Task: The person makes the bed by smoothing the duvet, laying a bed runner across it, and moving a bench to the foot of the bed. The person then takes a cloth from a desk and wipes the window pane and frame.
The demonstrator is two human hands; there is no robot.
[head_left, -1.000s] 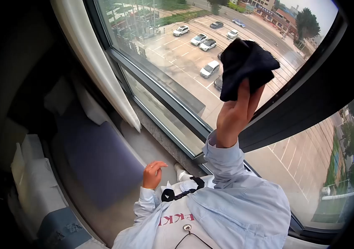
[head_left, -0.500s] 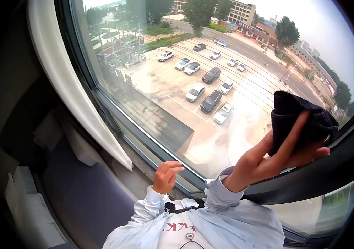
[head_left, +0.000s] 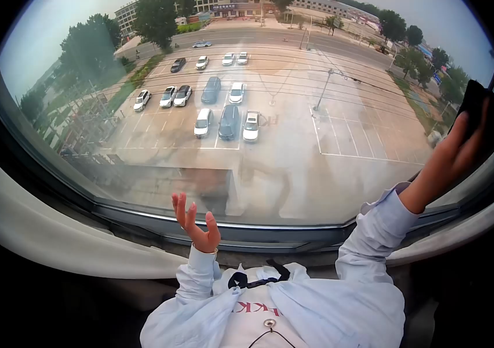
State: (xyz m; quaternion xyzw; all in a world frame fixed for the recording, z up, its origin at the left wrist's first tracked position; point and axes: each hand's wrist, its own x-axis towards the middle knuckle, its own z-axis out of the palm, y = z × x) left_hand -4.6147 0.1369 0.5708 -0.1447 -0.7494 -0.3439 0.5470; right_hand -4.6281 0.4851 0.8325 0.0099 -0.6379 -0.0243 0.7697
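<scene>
A large window pane (head_left: 299,180) with smeary, hazy patches fills the view in front of me. My right hand (head_left: 452,156) is stretched out to the far right, holding a dark folded cloth (head_left: 470,103) close to the right side of the window. The cloth is partly lost in the dark edge of the view. In front of the lower window frame, my left hand (head_left: 199,226) is raised with its fingers apart and nothing in them.
The dark window frame (head_left: 247,235) runs along the bottom of the pane. White curtains (head_left: 32,226) hang at the left, with pale fabric (head_left: 461,229) at the right. Outside lie a car park with several cars and a road.
My view has swung to the right and squares up with the window. My right hand has carried the cloth farther right. My left hand has risen, its fingers more spread.
</scene>
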